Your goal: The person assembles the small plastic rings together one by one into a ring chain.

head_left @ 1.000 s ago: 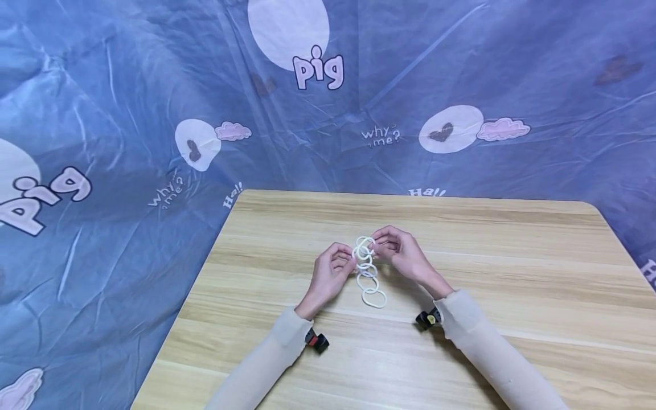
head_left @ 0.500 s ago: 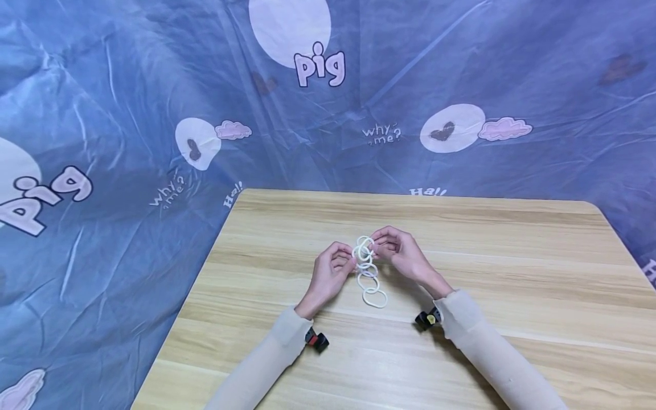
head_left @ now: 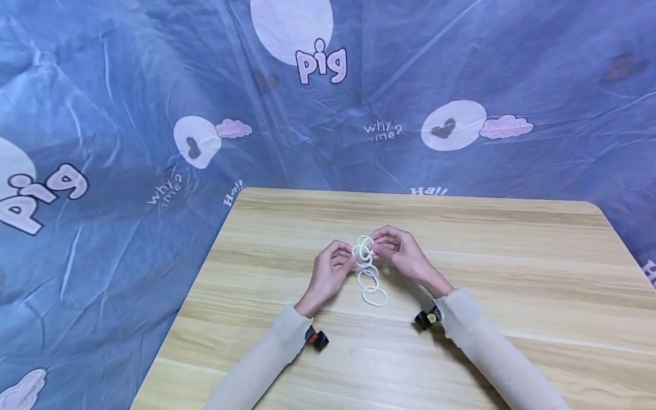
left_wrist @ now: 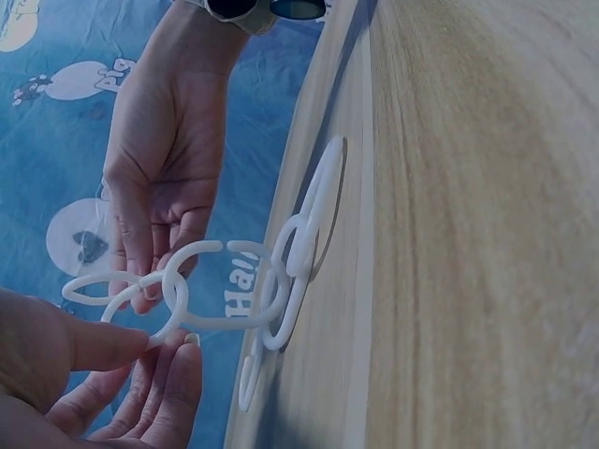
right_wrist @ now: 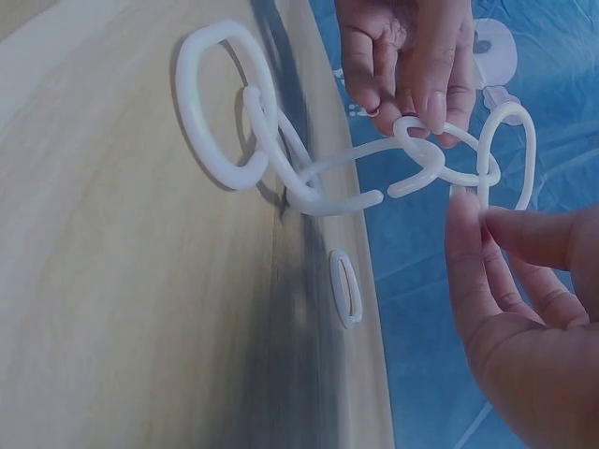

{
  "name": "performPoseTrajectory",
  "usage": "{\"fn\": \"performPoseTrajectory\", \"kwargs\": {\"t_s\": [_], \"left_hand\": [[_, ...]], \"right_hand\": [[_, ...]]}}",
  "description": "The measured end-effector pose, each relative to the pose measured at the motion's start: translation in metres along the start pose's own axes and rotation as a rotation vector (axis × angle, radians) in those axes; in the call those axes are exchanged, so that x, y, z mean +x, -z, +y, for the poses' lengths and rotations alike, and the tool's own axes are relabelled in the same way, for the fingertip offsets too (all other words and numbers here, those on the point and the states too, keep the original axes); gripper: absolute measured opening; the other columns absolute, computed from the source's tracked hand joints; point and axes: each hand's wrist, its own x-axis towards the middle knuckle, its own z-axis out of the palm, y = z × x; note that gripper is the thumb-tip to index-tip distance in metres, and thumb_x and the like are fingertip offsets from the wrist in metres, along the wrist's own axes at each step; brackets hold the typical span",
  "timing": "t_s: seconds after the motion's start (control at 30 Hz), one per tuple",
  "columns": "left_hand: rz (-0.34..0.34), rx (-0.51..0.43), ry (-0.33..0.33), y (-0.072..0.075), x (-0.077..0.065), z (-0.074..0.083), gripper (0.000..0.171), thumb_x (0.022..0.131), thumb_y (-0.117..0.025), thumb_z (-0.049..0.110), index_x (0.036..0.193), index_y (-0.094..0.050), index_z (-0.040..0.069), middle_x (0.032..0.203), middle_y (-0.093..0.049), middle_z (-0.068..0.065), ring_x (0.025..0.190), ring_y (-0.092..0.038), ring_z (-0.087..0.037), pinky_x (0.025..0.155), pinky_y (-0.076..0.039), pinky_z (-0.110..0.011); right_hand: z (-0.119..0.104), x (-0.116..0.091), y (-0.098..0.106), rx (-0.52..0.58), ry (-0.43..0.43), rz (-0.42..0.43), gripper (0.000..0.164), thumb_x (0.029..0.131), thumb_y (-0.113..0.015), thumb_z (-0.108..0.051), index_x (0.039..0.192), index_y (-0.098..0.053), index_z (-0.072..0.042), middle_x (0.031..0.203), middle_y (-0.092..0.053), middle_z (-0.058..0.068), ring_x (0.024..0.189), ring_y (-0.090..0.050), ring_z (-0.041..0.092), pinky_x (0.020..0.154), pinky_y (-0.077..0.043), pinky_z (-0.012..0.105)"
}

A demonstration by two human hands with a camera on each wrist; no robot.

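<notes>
A chain of white plastic ring links [head_left: 376,306] hangs between both hands, its near end on the table. My left hand [head_left: 330,270] pinches one link [left_wrist: 181,299] between thumb and fingers. Opposite it, my right hand [head_left: 402,253] pinches the chain's end link [right_wrist: 533,150], which passes through the left hand's link. Further along, another link [right_wrist: 356,203] has a small gap in its loop. In the right wrist view the last link [right_wrist: 184,103] lies on the tabletop. Fingertips partly cover the two pinched links.
The wooden table [head_left: 487,239] has a rounded far edge. Behind it hangs a blue printed cloth [head_left: 328,114]. In the right wrist view a white ring [right_wrist: 345,288] lies on the table apart from the chain. Small black wrist cameras [head_left: 321,340] jut from both sleeves.
Both hands and the chain stay almost still. Only the head view shifts slightly.
</notes>
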Motion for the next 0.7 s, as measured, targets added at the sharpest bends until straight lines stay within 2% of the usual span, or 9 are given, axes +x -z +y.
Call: {"fn": "performPoseTrajectory", "kwargs": {"t_s": [0.13, 0.37, 0.47, 0.6, 0.7], "left_hand": [[0.004, -0.008, 0.003, -0.0007, 0.0009, 0.0003, 0.025, 0.096, -0.067, -0.005, 0.118, -0.059, -0.014, 0.106, -0.070, -0.030, 0.096, -0.071, -0.052, 0.088, -0.065, -0.051], [0.017, 0.003, 0.003, -0.0020, 0.0024, 0.0014, 0.024, 0.096, -0.068, -0.005, 0.117, -0.060, -0.013, 0.106, -0.069, -0.030, 0.094, -0.073, -0.047, 0.088, -0.065, -0.051], [0.018, 0.013, 0.004, -0.0037, 0.0029, 0.0019, 0.023, 0.094, -0.068, -0.005, 0.116, -0.062, -0.010, 0.106, -0.070, -0.027, 0.091, -0.074, -0.040, 0.086, -0.067, -0.045], [0.017, 0.044, -0.011, -0.0068, 0.0043, 0.0019, 0.022, 0.092, -0.069, -0.005, 0.114, -0.063, -0.007, 0.103, -0.071, -0.022, 0.084, -0.075, -0.022, 0.080, -0.068, -0.031], [0.022, 0.072, -0.024, -0.0079, 0.0050, 0.0017, 0.021, 0.092, -0.069, -0.005, 0.113, -0.064, -0.007, 0.102, -0.072, -0.023, 0.082, -0.075, -0.021, 0.077, -0.068, -0.027]], "right_hand": [[0.0002, 0.0009, 0.0003, 0.009, -0.017, 0.002, 0.030, 0.099, -0.063, 0.003, 0.128, -0.058, 0.009, 0.118, -0.065, 0.035, 0.089, -0.073, 0.011, 0.087, -0.066, 0.025], [0.0012, 0.0036, 0.0029, 0.012, -0.024, 0.000, 0.030, 0.099, -0.064, 0.001, 0.128, -0.058, 0.009, 0.118, -0.066, 0.035, 0.089, -0.073, 0.011, 0.090, -0.066, 0.031], [0.0025, 0.0050, 0.0037, 0.002, -0.018, 0.003, 0.030, 0.098, -0.064, 0.003, 0.126, -0.058, 0.009, 0.117, -0.066, 0.034, 0.087, -0.072, 0.010, 0.088, -0.066, 0.030], [0.0063, 0.0076, 0.0040, -0.045, -0.008, 0.005, 0.029, 0.097, -0.064, 0.005, 0.125, -0.060, 0.008, 0.115, -0.068, 0.031, 0.088, -0.072, 0.009, 0.086, -0.064, 0.023], [0.0077, 0.0093, 0.0043, -0.079, -0.001, 0.005, 0.028, 0.097, -0.064, 0.004, 0.125, -0.061, 0.007, 0.114, -0.070, 0.030, 0.090, -0.073, 0.013, 0.087, -0.064, 0.023]]}}
